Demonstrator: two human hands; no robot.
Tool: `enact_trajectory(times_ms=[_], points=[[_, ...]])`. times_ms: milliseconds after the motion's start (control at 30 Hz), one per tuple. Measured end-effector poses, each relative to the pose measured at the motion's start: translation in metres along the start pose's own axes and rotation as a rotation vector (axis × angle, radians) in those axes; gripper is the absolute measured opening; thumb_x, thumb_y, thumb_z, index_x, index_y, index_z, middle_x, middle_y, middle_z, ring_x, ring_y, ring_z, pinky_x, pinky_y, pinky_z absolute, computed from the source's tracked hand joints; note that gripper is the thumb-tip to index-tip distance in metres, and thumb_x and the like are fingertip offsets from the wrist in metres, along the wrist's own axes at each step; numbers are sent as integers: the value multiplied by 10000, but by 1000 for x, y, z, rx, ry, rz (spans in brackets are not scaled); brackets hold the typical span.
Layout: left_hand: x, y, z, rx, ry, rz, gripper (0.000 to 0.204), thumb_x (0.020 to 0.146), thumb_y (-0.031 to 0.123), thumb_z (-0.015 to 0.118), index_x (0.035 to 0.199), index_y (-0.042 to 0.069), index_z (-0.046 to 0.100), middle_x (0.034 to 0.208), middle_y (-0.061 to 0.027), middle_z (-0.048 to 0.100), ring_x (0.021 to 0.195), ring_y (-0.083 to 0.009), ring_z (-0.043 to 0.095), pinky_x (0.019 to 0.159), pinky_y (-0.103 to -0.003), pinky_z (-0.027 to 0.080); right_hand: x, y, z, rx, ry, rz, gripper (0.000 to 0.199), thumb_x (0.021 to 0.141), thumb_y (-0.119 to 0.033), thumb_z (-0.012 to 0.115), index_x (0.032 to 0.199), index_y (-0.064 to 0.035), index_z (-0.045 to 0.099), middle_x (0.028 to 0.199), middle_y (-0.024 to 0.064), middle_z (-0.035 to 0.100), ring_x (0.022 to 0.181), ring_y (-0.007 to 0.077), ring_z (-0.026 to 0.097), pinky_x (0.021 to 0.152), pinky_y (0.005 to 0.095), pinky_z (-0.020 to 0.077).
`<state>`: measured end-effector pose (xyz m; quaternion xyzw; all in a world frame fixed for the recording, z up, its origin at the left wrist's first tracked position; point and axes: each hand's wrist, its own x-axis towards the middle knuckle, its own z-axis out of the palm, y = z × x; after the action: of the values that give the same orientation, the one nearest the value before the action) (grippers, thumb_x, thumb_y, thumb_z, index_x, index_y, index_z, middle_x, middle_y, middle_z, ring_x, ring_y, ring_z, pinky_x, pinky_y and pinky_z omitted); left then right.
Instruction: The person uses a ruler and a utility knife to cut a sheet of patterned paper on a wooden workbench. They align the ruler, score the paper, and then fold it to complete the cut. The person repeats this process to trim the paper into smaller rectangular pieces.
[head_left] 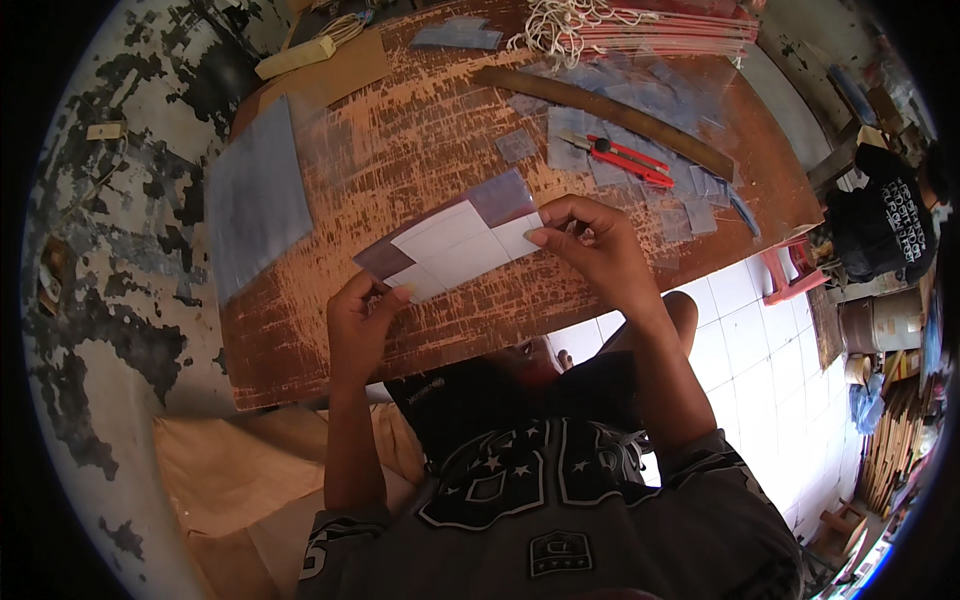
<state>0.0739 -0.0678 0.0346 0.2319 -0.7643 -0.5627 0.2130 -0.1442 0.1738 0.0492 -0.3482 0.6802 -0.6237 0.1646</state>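
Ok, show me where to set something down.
The widest bare patch on the table lies between the large plastic sheet at left and the brown strip, beyond the held white sheet. Another is the near-left corner, beside the left hand. The right side is crowded: red cutter, plastic scraps, red rods.

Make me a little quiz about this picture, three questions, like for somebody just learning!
1. True or false: the left hand and the right hand both hold the white piece.

2. What is the main colour of the cutter lying on the table?
A) green
B) red
C) yellow

3. Fill in: the big grey-blue sheet lies toward the table's ____ side in the picture.

Key: 1. True; 2. B; 3. left
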Motion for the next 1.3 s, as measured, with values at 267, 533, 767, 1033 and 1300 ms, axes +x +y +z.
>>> enact_trajectory(times_ms=[267,533,767,1033,1300], points=[[3,-8,3,235,51,172,144,957,75,787,1029,-41,742,879,-53,704,748,-99,603,679,-264,477,-7,20,0,-319,-50,-130,197,895,-65,841,1053,-18,733,953,86,665,840,203,659,744,346,528],[-2,3,3,258,39,137,125,955,55,762,1041,-36,763,902,-64,696,743,-117,589,677,-281,460,-6,13,0,-338,-54,-117,226,860,-71,855,1052,-14,749,903,109,694,858,255,664,766,383,540],[2,-11,-2,246,16,168,153,937,62,777,1056,-32,758,855,-77,636,725,-156,573,659,-306,459,-3,17,0,-372,-73,-203,190,863,-50,835,1031,-1,761,874,114,688,874,287,635,789,406,494],[1,-6,-1,224,33,216,165,941,97,792,1055,-14,747,865,-64,651,736,-151,580,698,-316,478,-6,17,7,-500,8,-267,107,912,-36,797,997,-2,741,873,86,685,794,226,643,726,355,504],[-3,8,2,-275,96,26,145,1026,128,740,1074,-9,738,917,-7,720,835,-50,616,767,-224,504,-9,-1,5,111,-140,273,195,1040,-177,738,932,-23,685,802,12,667,720,87,652,654,252,518]])
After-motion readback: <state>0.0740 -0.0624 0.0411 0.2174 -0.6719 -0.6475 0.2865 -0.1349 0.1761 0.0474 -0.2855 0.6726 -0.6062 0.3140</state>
